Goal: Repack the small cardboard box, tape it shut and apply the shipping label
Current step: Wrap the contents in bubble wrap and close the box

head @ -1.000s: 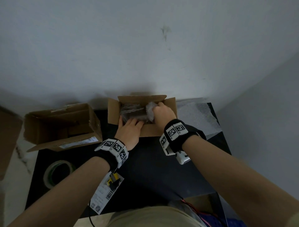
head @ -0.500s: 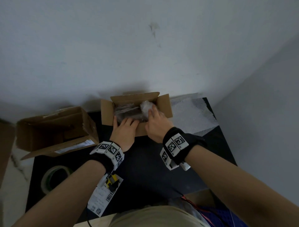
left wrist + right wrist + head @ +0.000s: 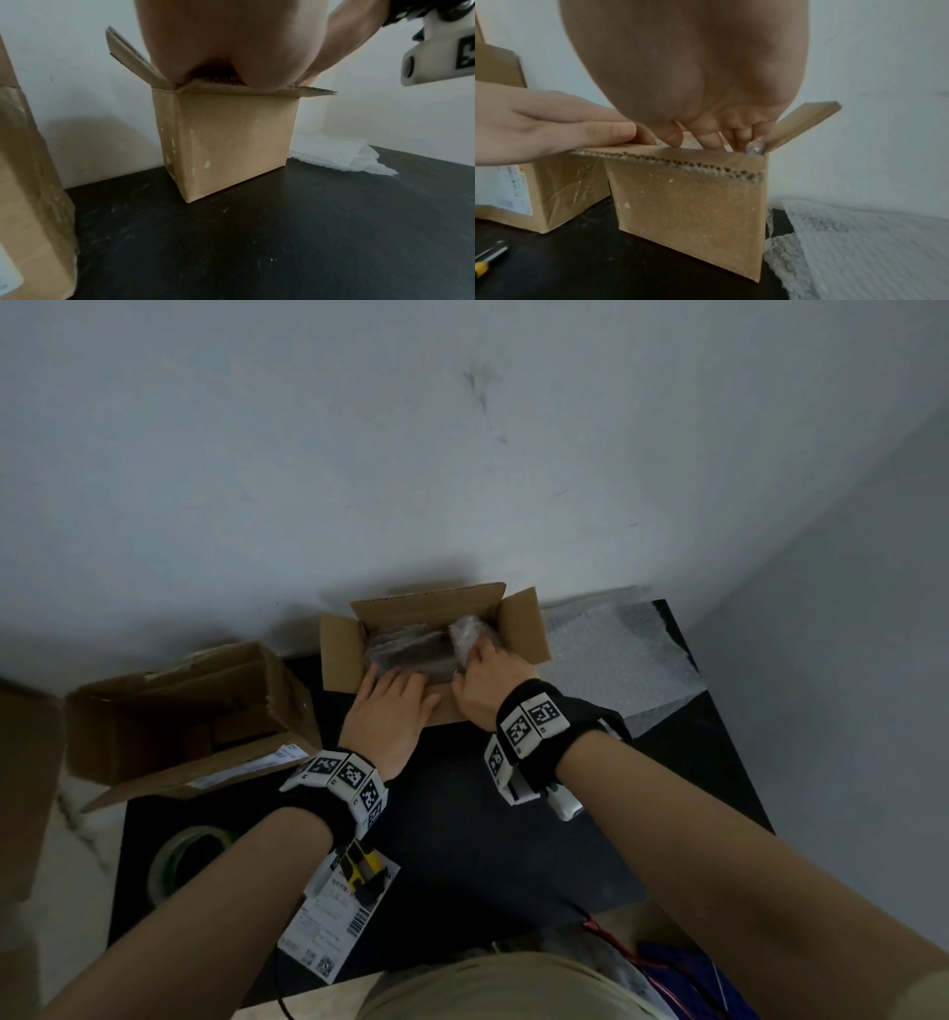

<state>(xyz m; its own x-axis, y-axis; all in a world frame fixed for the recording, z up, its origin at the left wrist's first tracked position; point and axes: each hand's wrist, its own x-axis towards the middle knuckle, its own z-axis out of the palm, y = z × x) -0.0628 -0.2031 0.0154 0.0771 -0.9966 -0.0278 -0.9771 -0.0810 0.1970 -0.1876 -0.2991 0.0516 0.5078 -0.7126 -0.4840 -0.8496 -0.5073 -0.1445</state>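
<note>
Small cardboard box [image 3: 518,629] open at the back of the dark table [image 3: 493,839], left hand [image 3: 387,716] flat with straight fingers pressing its near flap, right hand [image 3: 488,680] with fingers curled onto the bubble-wrapped item [image 3: 411,649] inside, shipping label [image 3: 328,922] lying at the table's near edge

A larger cardboard box [image 3: 174,711] lies open beside a utility knife [image 3: 359,865]

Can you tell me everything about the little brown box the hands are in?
The small cardboard box is plain brown corrugated card with pale scuffs, standing upright on the black table near the wall. Its flaps are open. The left hand lies flat on the near flap; the right hand reaches inside, fingers on a bubble-wrapped bundle. White foam sheet lies beside it.
</note>
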